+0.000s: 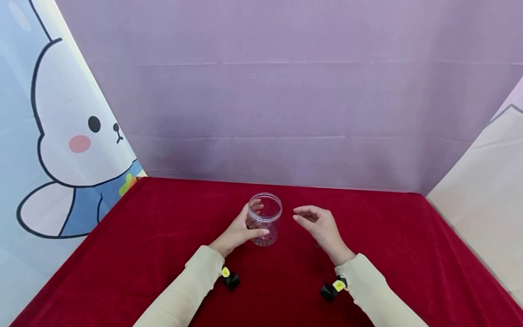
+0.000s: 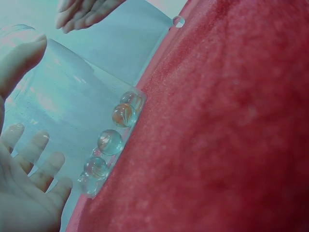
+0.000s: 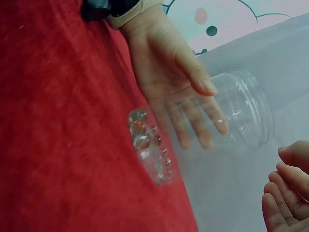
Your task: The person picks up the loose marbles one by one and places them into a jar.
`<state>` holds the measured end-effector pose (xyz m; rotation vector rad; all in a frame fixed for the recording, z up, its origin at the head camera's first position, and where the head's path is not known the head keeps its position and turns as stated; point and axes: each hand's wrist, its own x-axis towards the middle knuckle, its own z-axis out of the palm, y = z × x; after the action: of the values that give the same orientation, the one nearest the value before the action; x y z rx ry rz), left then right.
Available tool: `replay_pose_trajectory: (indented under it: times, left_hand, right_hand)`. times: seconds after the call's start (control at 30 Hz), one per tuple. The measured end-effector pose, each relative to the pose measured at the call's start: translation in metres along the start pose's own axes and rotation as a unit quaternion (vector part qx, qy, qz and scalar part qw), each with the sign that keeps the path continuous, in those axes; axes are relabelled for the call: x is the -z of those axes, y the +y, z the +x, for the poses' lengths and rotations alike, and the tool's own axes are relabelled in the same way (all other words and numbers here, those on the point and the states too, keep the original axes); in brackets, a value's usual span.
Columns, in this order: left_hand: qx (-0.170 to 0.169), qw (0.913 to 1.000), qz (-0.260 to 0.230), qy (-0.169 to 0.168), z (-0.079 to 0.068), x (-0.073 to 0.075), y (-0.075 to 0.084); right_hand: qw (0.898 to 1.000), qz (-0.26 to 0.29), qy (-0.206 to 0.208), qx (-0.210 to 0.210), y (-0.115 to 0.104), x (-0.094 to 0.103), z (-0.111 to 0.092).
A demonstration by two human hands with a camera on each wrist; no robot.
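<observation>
A clear plastic jar [image 1: 264,227] without a lid stands upright on the red cloth. My left hand [image 1: 242,229] holds it from the left, the thumb across the near side and the fingers round the far side. Several glass marbles [image 2: 110,142] lie on the jar's bottom, some with orange swirls. To the right of the jar and apart from it is my right hand [image 1: 320,225], raised over the cloth. Its fingers are loosely bent, with a gap to the thumb and nothing visible between them. One loose marble [image 2: 178,21] lies on the cloth, near the right hand.
Red cloth [image 1: 196,213] covers the table. Behind it hangs a plain purple curtain [image 1: 269,104]. A printed cartoon panel [image 1: 73,122] borders the left side, and a pale panel [image 1: 486,195] borders the right. Each wrist wears a small black camera [image 1: 231,281].
</observation>
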<state>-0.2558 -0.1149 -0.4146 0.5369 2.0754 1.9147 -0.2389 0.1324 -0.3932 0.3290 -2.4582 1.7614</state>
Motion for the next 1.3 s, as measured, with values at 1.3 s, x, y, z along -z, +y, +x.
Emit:
replay_pose_trajectory:
  times: [1.3]
  left_hand:
    - [-0.022,0.9996,0.002,0.018,0.013,0.002,-0.027]
  right_hand:
    - [0.997,0.003,-0.033,-0.063,0.031,0.032,-0.027]
